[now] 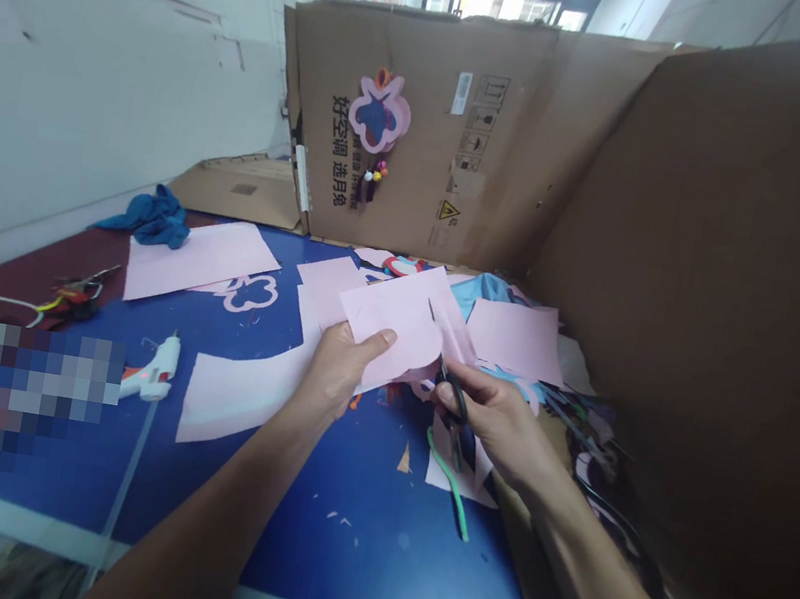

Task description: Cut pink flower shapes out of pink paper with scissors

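Note:
My left hand (pixel 340 366) is closed on the left edge of a sheet of pink paper (pixel 396 324), thumb on top, holding it up over the blue table (pixel 343 564). In my right hand (pixel 493 410) is a pair of scissors (pixel 455 396) with dark handles. Its blades reach into the paper's right side, where a curved cut edge shows and a strip hangs away. Below the scissors a pink sheet (pixel 444 474) and a green strip (pixel 448 484) lie on the table. More pink paper (pixel 240 396) lies under my left wrist.
A hot glue gun (pixel 157 372) stands at left, near pliers (pixel 78 294) and a cable. Behind is a cardboard wall (pixel 424 50) with a pink flower-shaped ornament (pixel 397 127) hanging on it. A pink sheet (pixel 194 257), a flower cutout (pixel 253 295) and blue cloth (pixel 155 215) lie at back left.

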`<move>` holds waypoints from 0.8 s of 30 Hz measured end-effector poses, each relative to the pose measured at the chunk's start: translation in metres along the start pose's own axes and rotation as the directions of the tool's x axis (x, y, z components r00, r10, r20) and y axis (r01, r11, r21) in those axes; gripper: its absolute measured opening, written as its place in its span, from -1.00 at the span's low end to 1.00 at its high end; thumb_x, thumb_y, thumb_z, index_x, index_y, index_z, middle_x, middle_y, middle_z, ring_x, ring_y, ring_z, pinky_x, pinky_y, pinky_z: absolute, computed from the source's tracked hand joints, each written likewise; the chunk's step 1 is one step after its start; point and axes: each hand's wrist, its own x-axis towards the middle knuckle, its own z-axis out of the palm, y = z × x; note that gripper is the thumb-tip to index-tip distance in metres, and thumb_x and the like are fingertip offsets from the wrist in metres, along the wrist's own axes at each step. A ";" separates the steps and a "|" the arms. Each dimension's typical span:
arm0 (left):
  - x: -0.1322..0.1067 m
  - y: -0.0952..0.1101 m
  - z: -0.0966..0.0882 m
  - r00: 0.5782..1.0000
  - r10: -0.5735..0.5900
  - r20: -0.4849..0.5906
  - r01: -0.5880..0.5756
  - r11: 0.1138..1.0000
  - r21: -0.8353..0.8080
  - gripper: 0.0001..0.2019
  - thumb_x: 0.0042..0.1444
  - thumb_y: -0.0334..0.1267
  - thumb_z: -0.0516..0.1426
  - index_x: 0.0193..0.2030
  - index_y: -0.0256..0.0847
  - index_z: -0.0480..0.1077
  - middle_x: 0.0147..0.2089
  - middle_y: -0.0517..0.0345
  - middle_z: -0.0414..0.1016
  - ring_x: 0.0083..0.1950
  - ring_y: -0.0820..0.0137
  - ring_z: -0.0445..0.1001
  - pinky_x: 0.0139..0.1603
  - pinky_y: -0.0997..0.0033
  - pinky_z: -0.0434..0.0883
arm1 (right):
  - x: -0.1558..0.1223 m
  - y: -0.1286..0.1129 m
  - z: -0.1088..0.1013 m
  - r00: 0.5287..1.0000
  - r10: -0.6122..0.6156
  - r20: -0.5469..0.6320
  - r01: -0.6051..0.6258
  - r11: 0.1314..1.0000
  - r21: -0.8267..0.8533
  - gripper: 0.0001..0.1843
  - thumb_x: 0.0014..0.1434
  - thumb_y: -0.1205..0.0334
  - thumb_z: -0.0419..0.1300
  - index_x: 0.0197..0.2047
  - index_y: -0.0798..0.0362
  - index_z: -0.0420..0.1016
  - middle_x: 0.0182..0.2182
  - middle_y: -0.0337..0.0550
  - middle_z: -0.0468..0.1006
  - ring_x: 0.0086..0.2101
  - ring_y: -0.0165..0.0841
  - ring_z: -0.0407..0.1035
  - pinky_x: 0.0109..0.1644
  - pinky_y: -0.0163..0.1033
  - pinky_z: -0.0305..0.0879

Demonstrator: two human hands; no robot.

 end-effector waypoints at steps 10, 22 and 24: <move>0.001 -0.002 -0.001 1.000 0.005 0.029 -0.005 1.000 0.010 -0.47 0.03 -0.20 0.42 0.16 -0.28 0.57 0.05 -0.12 0.70 -0.01 0.08 0.67 0.12 0.08 0.56 | -0.002 -0.008 0.000 1.000 -0.022 -0.006 0.021 0.999 -0.028 -0.49 0.21 -0.11 0.41 0.18 -0.14 0.68 -0.17 -0.24 0.69 -0.22 -0.26 0.43 -0.15 -0.21 0.37; 0.001 0.004 -0.004 0.997 -0.048 0.057 0.048 0.999 -0.008 -0.48 -0.02 -0.23 0.45 0.11 -0.29 0.59 0.02 -0.13 0.70 0.02 0.05 0.67 0.19 0.02 0.53 | -0.003 -0.010 -0.005 0.997 0.002 -0.082 -0.010 0.995 -0.094 -0.40 0.10 -0.17 0.46 0.17 -0.12 0.68 -0.06 -0.17 0.75 -0.06 -0.08 0.55 0.08 0.02 0.46; 0.002 0.005 -0.006 0.995 -0.054 0.083 0.054 0.999 -0.004 -0.49 -0.01 -0.22 0.45 0.11 -0.28 0.60 0.04 -0.13 0.70 0.01 0.06 0.67 0.21 0.00 0.52 | -0.003 -0.012 -0.006 0.997 -0.010 -0.077 0.001 0.993 -0.119 -0.42 0.11 -0.17 0.46 0.15 -0.14 0.70 0.01 -0.17 0.73 -0.01 -0.05 0.54 0.13 0.05 0.44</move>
